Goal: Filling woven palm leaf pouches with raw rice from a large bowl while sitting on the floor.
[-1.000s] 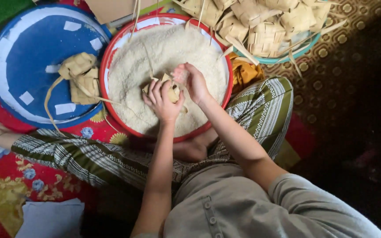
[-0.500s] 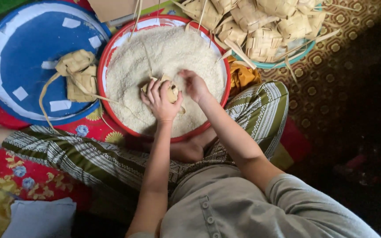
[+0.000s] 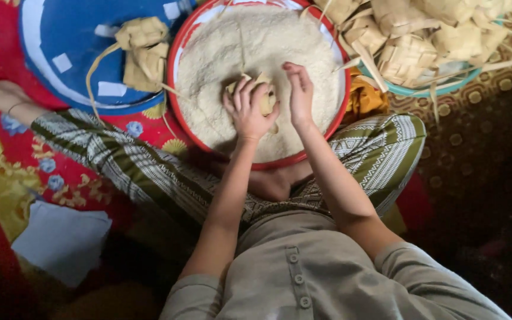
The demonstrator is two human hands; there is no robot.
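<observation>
Two hands, left (image 3: 248,109) around woven pouch (image 3: 263,93), right (image 3: 299,92) beside it

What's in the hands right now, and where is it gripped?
The left hand cups a woven leaf pouch around its body over the rice basin. The right hand holds nothing, fingers beside the pouch.

A small woven palm-leaf pouch (image 3: 263,95), pale tan and diamond-shaped, sits upright in the left hand (image 3: 249,109), whose fingers curl around its near side and hide most of it. It is held low over a heap of white uncooked rice (image 3: 220,65), at the middle of a round red-rimmed basin (image 3: 176,112). The right hand (image 3: 299,92) is cupped just beside the pouch, fingertips touching the rice.
</observation>
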